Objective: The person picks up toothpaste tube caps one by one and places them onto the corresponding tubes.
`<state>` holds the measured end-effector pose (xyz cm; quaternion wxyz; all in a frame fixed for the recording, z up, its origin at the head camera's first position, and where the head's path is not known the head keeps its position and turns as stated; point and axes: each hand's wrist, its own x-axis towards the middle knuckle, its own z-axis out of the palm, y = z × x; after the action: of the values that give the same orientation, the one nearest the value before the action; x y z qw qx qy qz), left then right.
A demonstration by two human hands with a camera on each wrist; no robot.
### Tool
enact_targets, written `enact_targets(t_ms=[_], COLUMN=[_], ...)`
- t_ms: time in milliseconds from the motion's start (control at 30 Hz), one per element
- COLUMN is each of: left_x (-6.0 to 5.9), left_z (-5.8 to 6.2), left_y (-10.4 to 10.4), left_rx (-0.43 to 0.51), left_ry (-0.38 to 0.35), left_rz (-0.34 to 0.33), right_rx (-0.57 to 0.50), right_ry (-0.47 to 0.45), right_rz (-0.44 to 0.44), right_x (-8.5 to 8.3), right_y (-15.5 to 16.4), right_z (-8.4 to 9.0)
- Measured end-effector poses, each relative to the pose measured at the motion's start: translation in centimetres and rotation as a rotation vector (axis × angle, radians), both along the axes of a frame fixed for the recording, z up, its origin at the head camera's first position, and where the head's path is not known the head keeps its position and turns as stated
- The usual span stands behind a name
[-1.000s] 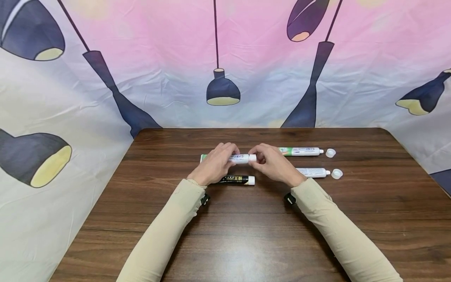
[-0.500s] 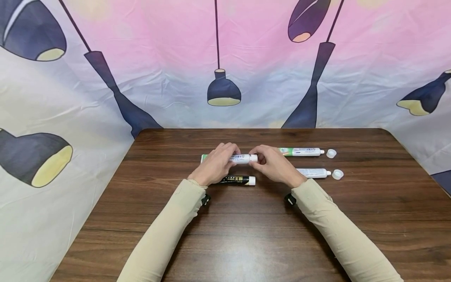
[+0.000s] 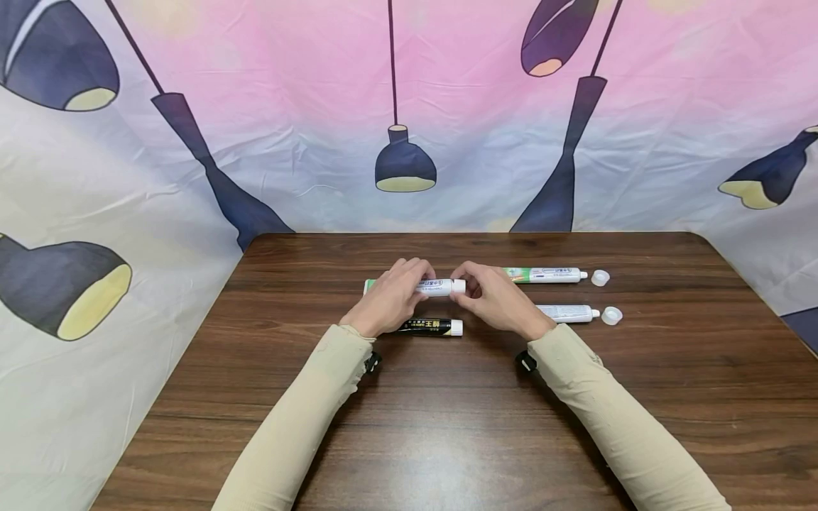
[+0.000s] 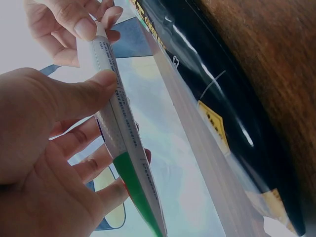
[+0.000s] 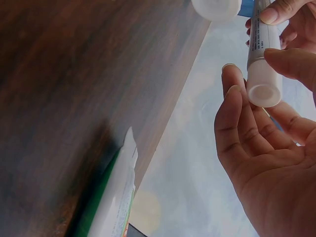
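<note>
A white toothpaste tube (image 3: 434, 287) with a green tail end lies level in my left hand (image 3: 390, 299). In the left wrist view the thumb presses along the tube (image 4: 123, 118) and the fingers support it from the other side. My right hand (image 3: 497, 294) pinches the white cap (image 3: 459, 286) at the tube's right end. The right wrist view shows the cap (image 5: 264, 86) between thumb and fingers, in line with the tube. Just nearer to me, a black toothpaste tube (image 3: 431, 326) with a white cap lies on the table, partly behind the left hand.
Two uncapped toothpaste tubes lie to the right: a green-and-white one (image 3: 549, 275) at the back and a white one (image 3: 569, 313) nearer, partly hidden by the right hand. Beside their nozzles sit two loose white caps, a back cap (image 3: 600, 277) and a front cap (image 3: 611, 315). A patterned cloth (image 3: 332, 128) hangs behind the wooden table (image 3: 409, 404).
The right fingers shift very slightly at the cap. Both hands, the held tube and the things on the table otherwise stay in place.
</note>
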<state>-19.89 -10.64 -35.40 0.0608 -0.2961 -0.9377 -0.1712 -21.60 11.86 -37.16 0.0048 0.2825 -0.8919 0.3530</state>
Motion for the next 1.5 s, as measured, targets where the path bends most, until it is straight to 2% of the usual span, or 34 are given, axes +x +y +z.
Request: enact_targets(t_ms=[800,1100,1500], left_x=[0.01,0.11,0.22], left_z=[0.03,0.24,0.23], left_y=[0.17,-0.03,-0.11], left_rx=[0.022,0.008,-0.006], left_ry=[0.009,-0.024,0.003], left_rz=[-0.011,0.002,0.001], right_rx=[0.032,0.003,0.044], right_ry=[0.001,-0.003,-0.027], right_rz=[0.003,-0.007,0.001], right_x=[0.05,0.07,0.1], right_y=[0.31,0.16,0.03], right_z=[-0.08,-0.31,-0.22])
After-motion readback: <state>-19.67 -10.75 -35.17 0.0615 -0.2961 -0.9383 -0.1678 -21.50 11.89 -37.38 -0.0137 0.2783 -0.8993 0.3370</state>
